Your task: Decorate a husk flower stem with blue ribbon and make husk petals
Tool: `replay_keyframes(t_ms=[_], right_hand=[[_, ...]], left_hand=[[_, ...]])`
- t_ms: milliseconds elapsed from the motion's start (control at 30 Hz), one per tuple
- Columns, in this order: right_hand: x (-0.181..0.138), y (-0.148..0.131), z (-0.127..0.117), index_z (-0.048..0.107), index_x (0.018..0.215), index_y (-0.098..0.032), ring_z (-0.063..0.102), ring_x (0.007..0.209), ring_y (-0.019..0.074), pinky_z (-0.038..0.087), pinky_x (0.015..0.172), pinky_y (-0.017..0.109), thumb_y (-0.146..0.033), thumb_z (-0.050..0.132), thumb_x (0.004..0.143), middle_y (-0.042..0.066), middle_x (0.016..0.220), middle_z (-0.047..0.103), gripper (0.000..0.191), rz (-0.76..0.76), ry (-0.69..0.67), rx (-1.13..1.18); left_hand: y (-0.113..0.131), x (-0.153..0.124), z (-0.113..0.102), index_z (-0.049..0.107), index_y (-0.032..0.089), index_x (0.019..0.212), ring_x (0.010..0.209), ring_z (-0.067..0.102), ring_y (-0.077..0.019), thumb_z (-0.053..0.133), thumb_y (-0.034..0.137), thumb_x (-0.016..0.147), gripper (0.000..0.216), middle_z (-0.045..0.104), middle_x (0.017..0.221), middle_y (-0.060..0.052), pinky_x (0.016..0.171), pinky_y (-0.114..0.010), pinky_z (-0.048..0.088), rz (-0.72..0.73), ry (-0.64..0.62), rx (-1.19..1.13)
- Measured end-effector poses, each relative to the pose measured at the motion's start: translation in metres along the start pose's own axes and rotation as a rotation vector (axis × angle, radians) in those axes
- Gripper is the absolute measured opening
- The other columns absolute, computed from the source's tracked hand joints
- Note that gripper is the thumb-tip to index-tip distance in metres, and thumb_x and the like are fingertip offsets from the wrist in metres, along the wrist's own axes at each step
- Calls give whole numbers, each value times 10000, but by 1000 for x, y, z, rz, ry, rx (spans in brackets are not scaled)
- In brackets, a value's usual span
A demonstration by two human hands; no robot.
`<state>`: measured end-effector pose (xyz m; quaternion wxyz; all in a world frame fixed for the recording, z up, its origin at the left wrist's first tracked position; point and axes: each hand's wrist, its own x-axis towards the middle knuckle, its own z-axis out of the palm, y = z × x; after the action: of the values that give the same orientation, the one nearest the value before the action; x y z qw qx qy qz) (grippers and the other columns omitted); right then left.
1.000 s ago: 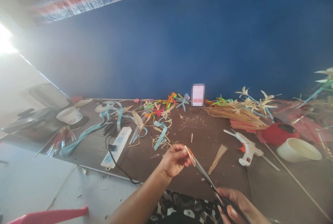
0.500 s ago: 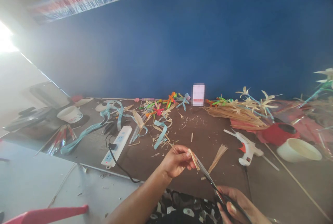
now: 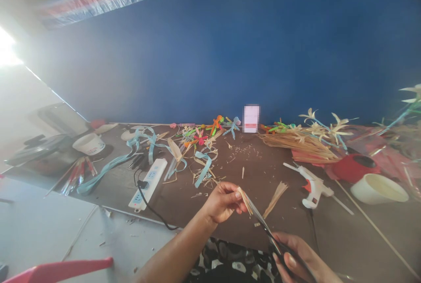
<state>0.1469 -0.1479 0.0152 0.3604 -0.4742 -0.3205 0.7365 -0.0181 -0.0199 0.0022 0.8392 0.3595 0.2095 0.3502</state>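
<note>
My left hand (image 3: 223, 202) pinches a small tan straw strip (image 3: 244, 196) above the brown table (image 3: 204, 213). My right hand (image 3: 297, 259), at the bottom edge, grips the dark handles of a pair of scissors (image 3: 263, 226). The scissor blades reach up to the strip and meet it at its end. A fan-shaped piece of cut straw (image 3: 275, 194) lies on the table just right of the blades.
A white glue gun (image 3: 312, 185), a cream bowl (image 3: 378, 188) and a red container (image 3: 353, 168) lie to the right. A straw bundle (image 3: 299, 145) and straw flowers sit behind them. On the left lie a power strip (image 3: 148, 184), blue ribbons (image 3: 108, 166) and a white cup (image 3: 88, 144).
My left hand and the strip have dropped slightly and shifted right. The scissors in my right hand have slid a little further along the strip.
</note>
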Motion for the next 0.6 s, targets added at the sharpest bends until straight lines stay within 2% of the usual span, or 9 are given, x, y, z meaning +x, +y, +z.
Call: replay_keyframes(t_ms=[167,333,467,600], right_hand=[[7,4,-1,471,643,-178,301,335,37,197,404,182,-689,591,433,-59,361,425,566,6,34,24],[18,11,-1,460,612,-171,301,300,38,190,360,174,-703,581,420,-42,349,421,578,-38,-89,17],[13,6,6,493,615,-173,332,334,57,232,380,180,-674,592,463,-33,372,427,532,-67,43,75],[9,-1,13,516,639,-180,334,354,60,267,396,188,-633,600,516,-40,385,419,476,-151,152,109]], left_hand=[[-4,1,2,608,78,645,471,593,-131,667,244,639,176,610,547,-62,373,-152,433,6,-9,-4],[-10,2,2,596,91,653,478,603,-148,683,232,619,169,619,537,-61,369,-161,439,6,-8,-39],[-13,2,3,593,86,647,470,602,-153,687,245,613,188,620,531,-67,370,-164,436,-20,-14,-31],[-9,2,5,587,85,638,466,590,-128,660,249,644,179,628,611,-70,369,-158,423,8,-6,3]])
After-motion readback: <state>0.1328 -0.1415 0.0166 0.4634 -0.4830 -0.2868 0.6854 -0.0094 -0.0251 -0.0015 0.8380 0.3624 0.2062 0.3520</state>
